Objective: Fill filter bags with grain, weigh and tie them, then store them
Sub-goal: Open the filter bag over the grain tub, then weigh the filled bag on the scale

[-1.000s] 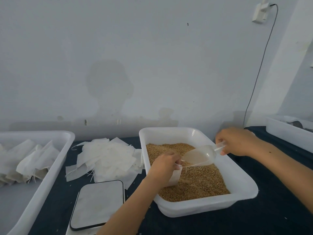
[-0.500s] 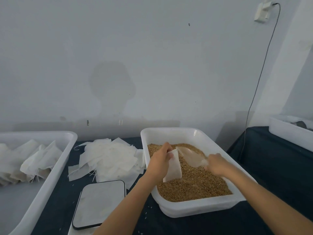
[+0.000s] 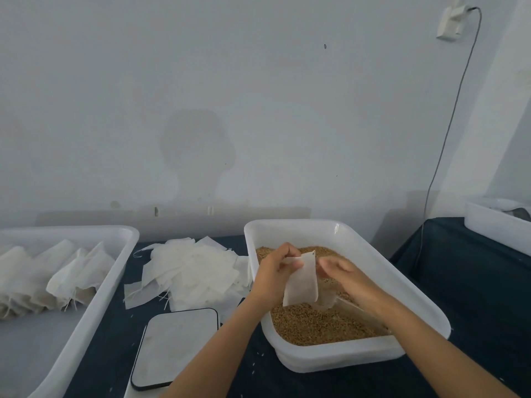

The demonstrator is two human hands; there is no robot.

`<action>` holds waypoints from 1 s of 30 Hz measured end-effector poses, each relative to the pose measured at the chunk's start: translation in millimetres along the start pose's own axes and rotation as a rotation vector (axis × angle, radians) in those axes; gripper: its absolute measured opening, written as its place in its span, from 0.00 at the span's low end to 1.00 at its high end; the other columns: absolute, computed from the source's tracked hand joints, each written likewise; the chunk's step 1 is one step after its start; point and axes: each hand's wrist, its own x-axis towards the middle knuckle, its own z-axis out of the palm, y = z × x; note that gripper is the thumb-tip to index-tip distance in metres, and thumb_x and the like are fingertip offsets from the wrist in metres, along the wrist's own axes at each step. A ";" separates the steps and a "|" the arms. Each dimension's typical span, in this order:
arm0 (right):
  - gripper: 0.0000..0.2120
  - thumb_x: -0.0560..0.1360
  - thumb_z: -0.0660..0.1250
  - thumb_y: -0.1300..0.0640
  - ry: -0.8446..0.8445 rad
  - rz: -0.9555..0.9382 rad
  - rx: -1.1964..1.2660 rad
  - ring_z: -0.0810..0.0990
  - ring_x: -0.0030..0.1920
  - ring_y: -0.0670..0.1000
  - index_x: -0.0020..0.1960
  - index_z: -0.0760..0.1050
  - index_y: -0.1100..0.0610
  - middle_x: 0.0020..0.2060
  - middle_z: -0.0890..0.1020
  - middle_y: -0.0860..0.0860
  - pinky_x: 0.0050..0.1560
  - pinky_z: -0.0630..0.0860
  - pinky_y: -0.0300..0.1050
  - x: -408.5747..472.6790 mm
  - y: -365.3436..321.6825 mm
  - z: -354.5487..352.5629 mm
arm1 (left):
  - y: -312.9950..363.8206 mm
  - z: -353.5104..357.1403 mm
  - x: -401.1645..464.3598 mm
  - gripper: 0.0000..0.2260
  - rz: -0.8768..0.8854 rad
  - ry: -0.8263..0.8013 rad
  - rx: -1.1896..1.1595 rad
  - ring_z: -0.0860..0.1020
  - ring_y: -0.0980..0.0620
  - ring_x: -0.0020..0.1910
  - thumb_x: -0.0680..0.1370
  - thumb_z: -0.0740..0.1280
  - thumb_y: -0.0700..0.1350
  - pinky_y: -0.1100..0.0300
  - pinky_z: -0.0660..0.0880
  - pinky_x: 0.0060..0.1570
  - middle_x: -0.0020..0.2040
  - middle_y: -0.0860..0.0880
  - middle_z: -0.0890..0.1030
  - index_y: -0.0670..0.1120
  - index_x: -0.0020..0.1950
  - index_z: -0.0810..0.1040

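Observation:
A white tray [image 3: 376, 255] holds brown grain [image 3: 316, 326]. Over it my left hand [image 3: 274, 272] pinches the top corner of an empty white filter bag [image 3: 301, 284], which hangs upright. My right hand [image 3: 344, 278] is just right of the bag, its fingers loosely curved beside the bag's upper edge; I cannot tell if they touch it. A clear plastic scoop [image 3: 326, 300] lies on the grain under my right hand, partly hidden by the bag.
A pile of empty filter bags [image 3: 195, 271] lies left of the grain tray. A flat scale [image 3: 175, 346] sits in front of the pile. The big white tray [image 3: 117, 271] at left holds several filled bags [image 3: 43, 280]. Another white tray [image 3: 494, 225] stands far right.
My right hand swung the scoop from the tray's right side over to the bag, then let it drop onto the grain. My left hand raised the bag higher.

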 end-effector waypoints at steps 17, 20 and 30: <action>0.15 0.77 0.65 0.57 0.127 -0.275 0.098 0.71 0.39 0.53 0.35 0.73 0.65 0.37 0.73 0.56 0.43 0.68 0.47 -12.1 -69.8 121.1 | 0.4 -90.1 -72.2 0.04 0.000 0.344 -0.049 0.75 0.49 0.37 0.78 0.65 0.40 0.55 0.75 0.39 0.37 0.48 0.78 0.43 0.43 0.75; 0.16 0.74 0.70 0.59 0.144 -0.444 -0.085 0.67 0.33 0.50 0.30 0.69 0.62 0.30 0.70 0.53 0.37 0.63 0.44 -13.7 -75.7 146.9 | -4.6 -115.2 -90.7 0.08 -0.018 0.419 0.001 0.74 0.42 0.37 0.79 0.64 0.42 0.45 0.75 0.40 0.35 0.45 0.77 0.41 0.41 0.75; 0.17 0.72 0.72 0.57 0.071 -0.348 -0.145 0.69 0.30 0.49 0.28 0.69 0.60 0.26 0.74 0.54 0.33 0.66 0.45 -12.3 -46.1 212.3 | -38.9 -157.1 -128.9 0.12 -0.199 0.415 0.344 0.76 0.42 0.35 0.78 0.66 0.45 0.50 0.75 0.38 0.34 0.41 0.77 0.37 0.41 0.74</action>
